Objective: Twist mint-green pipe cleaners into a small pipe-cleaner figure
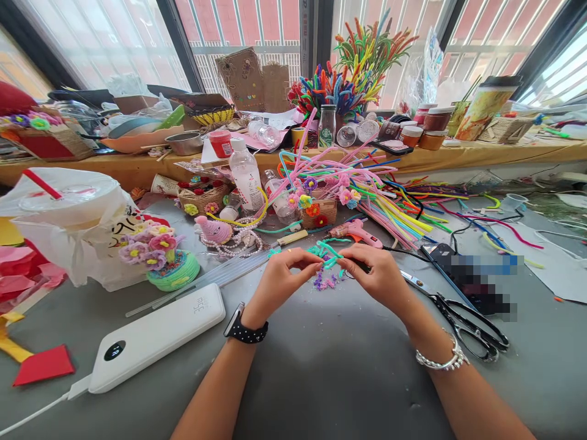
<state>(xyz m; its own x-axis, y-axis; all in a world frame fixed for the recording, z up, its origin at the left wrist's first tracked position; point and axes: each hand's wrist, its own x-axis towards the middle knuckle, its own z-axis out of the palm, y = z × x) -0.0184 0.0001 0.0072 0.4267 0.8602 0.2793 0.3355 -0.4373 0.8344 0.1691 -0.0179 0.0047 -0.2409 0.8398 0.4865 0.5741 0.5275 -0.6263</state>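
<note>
Between my two hands is a bent turquoise pipe cleaner (331,249), looped and raised above the table. My left hand (290,275) pinches its left side between thumb and fingertips. On the other side my right hand (375,272) pinches it in the same way. Just below and behind lie small purple and pink fuzzy pieces (325,280), with more turquoise bits near them. A pink glue gun (355,232) rests right behind my right hand. Black-handled scissors (468,324) lie to the right of that hand.
A white power bank (158,336) with a cable lies left, near a green base with fuzzy flowers (173,272). Loose pipe cleaners (394,214) spread across the back. A phone (458,275) lies right. Bottles, including a white-labelled one (246,174), stand before the cluttered ledge (137,168).
</note>
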